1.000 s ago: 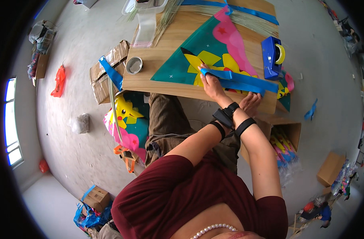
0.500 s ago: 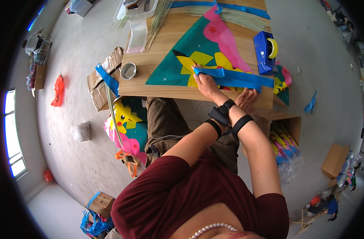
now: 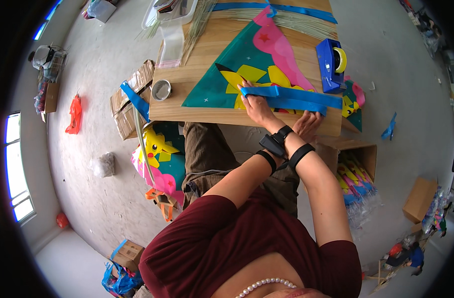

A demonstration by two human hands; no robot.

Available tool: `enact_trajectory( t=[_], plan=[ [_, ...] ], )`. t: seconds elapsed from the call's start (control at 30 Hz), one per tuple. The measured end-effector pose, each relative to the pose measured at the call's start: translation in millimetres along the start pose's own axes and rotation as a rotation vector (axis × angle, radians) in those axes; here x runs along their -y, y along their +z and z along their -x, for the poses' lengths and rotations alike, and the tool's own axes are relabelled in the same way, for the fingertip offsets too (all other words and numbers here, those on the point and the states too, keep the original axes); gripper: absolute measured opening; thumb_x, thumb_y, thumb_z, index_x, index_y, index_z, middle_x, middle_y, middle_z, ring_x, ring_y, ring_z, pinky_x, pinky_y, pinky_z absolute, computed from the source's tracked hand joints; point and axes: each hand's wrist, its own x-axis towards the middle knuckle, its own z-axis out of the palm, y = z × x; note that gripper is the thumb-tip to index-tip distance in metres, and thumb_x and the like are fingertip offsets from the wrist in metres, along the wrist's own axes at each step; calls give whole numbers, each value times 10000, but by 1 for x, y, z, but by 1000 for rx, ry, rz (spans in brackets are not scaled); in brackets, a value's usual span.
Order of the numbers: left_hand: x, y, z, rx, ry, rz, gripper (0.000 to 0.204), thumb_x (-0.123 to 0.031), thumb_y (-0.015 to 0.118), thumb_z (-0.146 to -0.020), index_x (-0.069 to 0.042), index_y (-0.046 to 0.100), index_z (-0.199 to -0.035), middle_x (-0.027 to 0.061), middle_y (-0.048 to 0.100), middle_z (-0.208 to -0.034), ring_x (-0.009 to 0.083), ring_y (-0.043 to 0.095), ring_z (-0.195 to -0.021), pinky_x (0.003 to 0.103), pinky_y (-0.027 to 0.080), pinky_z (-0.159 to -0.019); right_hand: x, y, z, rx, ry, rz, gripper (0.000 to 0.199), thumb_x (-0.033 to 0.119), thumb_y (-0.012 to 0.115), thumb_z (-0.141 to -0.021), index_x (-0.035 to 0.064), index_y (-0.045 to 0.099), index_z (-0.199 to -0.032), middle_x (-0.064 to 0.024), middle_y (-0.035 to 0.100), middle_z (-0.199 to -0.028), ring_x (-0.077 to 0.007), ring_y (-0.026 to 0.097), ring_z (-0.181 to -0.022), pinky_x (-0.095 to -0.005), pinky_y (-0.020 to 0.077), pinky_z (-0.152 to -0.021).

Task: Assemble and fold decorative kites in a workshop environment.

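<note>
Forearms crossed, the right hand (image 3: 258,108) pinches the left end of a blue strip (image 3: 306,98), apparently to keep it lined up across the triangular sheet (image 3: 227,72) on the wooden table (image 3: 172,111). Left hand (image 3: 308,123) half-curled at the strip's right end, seemingly steadying it; grip unclear.

I'm in a workshop, it seems: a tape dispenser (image 3: 330,69) on the wooden table (image 3: 227,37) beyond my left hand (image 3: 309,121), a carton (image 3: 367,158) of plastic-bagged goods (image 3: 355,186) at its lower right, plain grey floor (image 3: 88,198) around.
</note>
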Motion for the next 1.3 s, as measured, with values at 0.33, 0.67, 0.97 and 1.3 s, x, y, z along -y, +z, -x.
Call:
enact_trajectory(
  t=[0.33, 0.67, 0.97, 1.3],
  plan=[
    [-8, 5, 20, -146, -124, 427, 1062, -595, 791, -824, -133, 353, -1673, 198, 292, -1687, 353, 271, -1597, 579, 234, -1293, -5, 11, 4, -4, -22, 48, 475, 219, 471, -1124, 82, 523, -1576, -251, 413, -1670, -431, 350, -1570, -566, 264, -1282],
    [48, -40, 132, 231, -10, 1604, 441, -212, 711, -887, -100, 683, -1313, 146, 613, -1445, 285, 554, -1393, 485, 454, -1148, -9, 12, 6, -45, -76, 35, 468, 222, 476, -1126, 79, 533, -1567, -249, 432, -1654, -422, 371, -1558, -566, 278, -1277],
    [167, -73, 190, -247, -392, 799, 215, -29, 686, -809, -55, 706, -1021, 166, 679, -951, 404, 659, -961, 511, 524, -872, -9, 13, 6, -30, -84, 108, 523, 347, 479, -1132, 57, 532, -1565, -265, 435, -1649, -418, 353, -1570, -558, 244, -1287],
    [175, -57, 136, -429, -882, 483, 324, -251, 708, -939, -76, 602, -1190, 186, 556, -1248, 391, 512, -1200, 521, 355, -1033, 3, -5, 4, 131, 77, -67, 763, 616, 307, -1134, 44, 465, -1614, -234, 337, -1719, -366, 235, -1633, -524, 122, -1331]
  ],
)
